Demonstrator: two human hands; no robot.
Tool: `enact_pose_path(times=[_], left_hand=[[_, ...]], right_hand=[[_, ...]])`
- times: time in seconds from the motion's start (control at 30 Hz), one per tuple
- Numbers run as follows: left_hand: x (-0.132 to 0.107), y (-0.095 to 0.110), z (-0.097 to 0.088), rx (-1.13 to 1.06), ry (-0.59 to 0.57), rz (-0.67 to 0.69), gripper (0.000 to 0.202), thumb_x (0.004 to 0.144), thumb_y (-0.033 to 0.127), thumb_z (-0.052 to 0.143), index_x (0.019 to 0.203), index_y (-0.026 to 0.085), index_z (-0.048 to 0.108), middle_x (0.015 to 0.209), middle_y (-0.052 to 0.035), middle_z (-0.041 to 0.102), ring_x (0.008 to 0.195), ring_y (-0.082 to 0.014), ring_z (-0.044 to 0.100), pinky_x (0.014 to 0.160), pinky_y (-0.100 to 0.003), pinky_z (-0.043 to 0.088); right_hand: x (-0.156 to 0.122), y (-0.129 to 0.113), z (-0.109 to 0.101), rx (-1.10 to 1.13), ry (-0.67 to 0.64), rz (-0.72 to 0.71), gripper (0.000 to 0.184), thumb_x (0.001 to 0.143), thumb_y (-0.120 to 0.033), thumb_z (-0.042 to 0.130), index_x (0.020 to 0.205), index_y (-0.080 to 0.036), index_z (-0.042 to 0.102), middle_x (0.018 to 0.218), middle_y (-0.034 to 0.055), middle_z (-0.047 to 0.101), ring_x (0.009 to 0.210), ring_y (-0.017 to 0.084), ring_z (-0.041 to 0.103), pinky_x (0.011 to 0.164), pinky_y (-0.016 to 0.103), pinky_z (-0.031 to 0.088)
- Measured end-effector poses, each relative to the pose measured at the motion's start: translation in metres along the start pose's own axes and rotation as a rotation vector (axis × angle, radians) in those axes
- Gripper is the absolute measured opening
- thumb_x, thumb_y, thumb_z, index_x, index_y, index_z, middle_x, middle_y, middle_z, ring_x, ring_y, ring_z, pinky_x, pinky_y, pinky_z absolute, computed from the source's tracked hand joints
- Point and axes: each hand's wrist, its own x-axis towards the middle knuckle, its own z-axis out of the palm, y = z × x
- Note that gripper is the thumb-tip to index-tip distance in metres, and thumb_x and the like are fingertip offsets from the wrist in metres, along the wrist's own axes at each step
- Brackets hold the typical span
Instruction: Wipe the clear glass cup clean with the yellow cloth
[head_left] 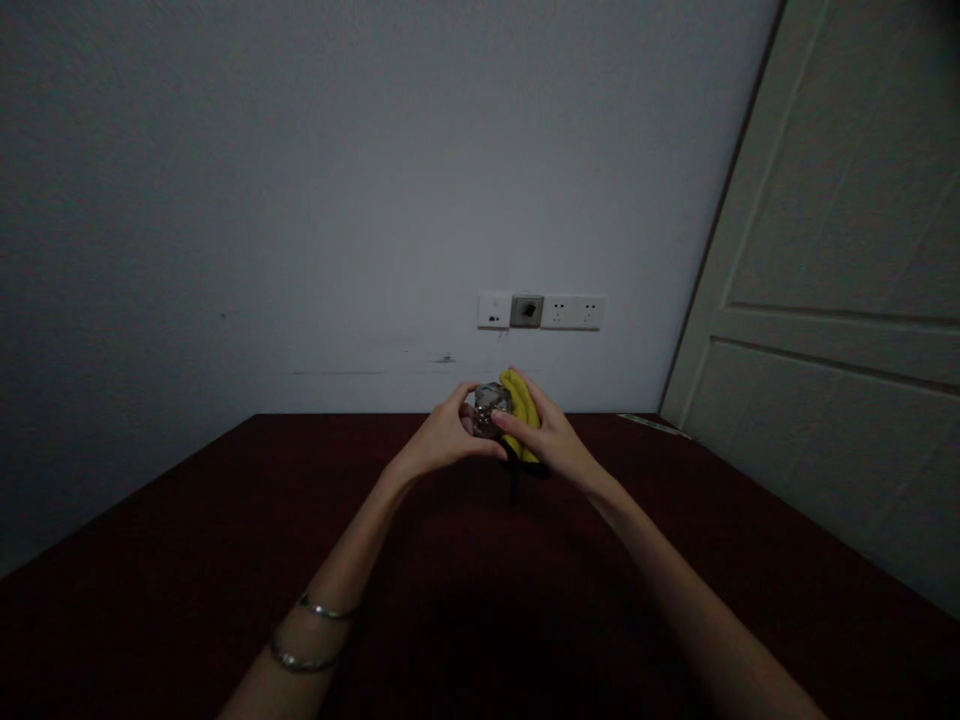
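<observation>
Both my arms reach forward over a dark red table (225, 520). My left hand (446, 435) curls its fingers around a small shiny, clear faceted object (491, 408). My right hand (551, 435) grips a yellow piece of cloth or glove (523, 403) pressed against that object, with its index finger laid across the front. A black part (516, 470) hangs below the yellow piece, just above the table. Two thin metal bangles (315, 635) ring my left forearm.
A white wall stands behind the table, with a row of wall sockets and a switch (541, 311) just above my hands. A pale panelled door (840, 300) closes off the right side. A thin light strip (649, 424) lies at the table's far right corner.
</observation>
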Motion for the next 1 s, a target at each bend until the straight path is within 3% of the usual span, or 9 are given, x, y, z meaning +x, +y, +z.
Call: enact_pose_path(times=[0.13,0.27,0.4,0.47,0.67,0.73,0.9,1.0], left_hand=[[0.001,-0.004,0.001,-0.068,-0.013,0.014,0.079,0.045,0.016,0.084,0.112,0.019,0.043,0.101,-0.0064,0.061,0.091,-0.0215,0.061,0.084,-0.04,0.048],[0.0,-0.004,0.002,-0.04,-0.005,0.029,0.081,0.044,0.016,0.083,0.115,0.019,0.044,0.1,-0.0066,0.061,0.092,-0.022,0.061,0.082,-0.038,0.048],[-0.001,-0.002,0.005,0.092,0.026,0.063,0.082,0.05,0.021,0.081,0.123,0.018,0.043,0.096,-0.0062,0.062,0.09,-0.0226,0.06,0.077,-0.037,0.049],[-0.002,0.0,0.007,0.15,0.038,0.094,0.08,0.053,0.024,0.08,0.124,0.018,0.044,0.098,-0.0068,0.062,0.09,-0.0226,0.06,0.076,-0.037,0.049],[-0.003,0.011,0.012,0.288,0.019,0.149,0.079,0.056,0.034,0.08,0.124,0.016,0.045,0.107,-0.0087,0.061,0.093,-0.0219,0.059,0.079,-0.035,0.048],[-0.004,0.012,0.012,0.344,0.045,0.155,0.077,0.057,0.035,0.079,0.124,0.017,0.046,0.101,-0.007,0.063,0.088,-0.0203,0.059,0.076,-0.033,0.048],[-0.003,0.006,0.009,0.404,0.094,0.143,0.072,0.059,0.029,0.076,0.123,0.016,0.046,0.088,-0.0037,0.065,0.074,-0.0171,0.06,0.066,-0.029,0.048],[-0.003,0.006,0.01,0.374,0.093,0.15,0.068,0.06,0.027,0.075,0.121,0.016,0.048,0.093,-0.005,0.065,0.077,-0.0169,0.06,0.066,-0.027,0.048]], right_hand=[[-0.001,0.0,-0.002,-0.109,0.005,-0.062,0.071,0.076,-0.047,0.062,0.138,-0.02,0.038,0.141,0.0127,0.042,0.129,0.028,0.041,0.11,0.048,0.029],[-0.004,-0.011,-0.002,-0.19,0.04,-0.304,0.041,0.087,-0.04,0.05,0.125,-0.026,0.054,0.138,0.0075,0.047,0.129,0.024,0.041,0.109,0.049,0.03],[-0.007,-0.02,0.0,-0.282,-0.032,-0.527,0.026,0.086,-0.025,0.055,0.109,-0.028,0.066,0.135,0.0044,0.051,0.129,0.022,0.042,0.107,0.047,0.034],[-0.005,-0.02,0.0,-0.261,-0.004,-0.518,0.025,0.085,-0.023,0.055,0.107,-0.029,0.067,0.132,0.0041,0.054,0.126,0.021,0.046,0.106,0.047,0.036],[0.004,-0.015,-0.005,-0.11,0.169,-0.306,0.02,0.086,-0.028,0.055,0.1,-0.027,0.07,0.122,0.0057,0.062,0.113,0.02,0.057,0.098,0.045,0.044],[0.003,-0.016,-0.005,-0.16,0.157,-0.348,0.02,0.085,-0.027,0.056,0.1,-0.027,0.07,0.122,0.0058,0.061,0.112,0.02,0.057,0.097,0.045,0.045],[-0.004,-0.02,-0.001,-0.431,-0.035,-0.648,0.023,0.083,-0.021,0.059,0.103,-0.025,0.069,0.127,0.0076,0.058,0.123,0.023,0.048,0.103,0.048,0.04],[-0.005,-0.02,0.002,-0.469,0.0,-0.661,0.024,0.083,-0.021,0.058,0.105,-0.024,0.068,0.126,0.0083,0.058,0.122,0.022,0.049,0.101,0.047,0.042]])
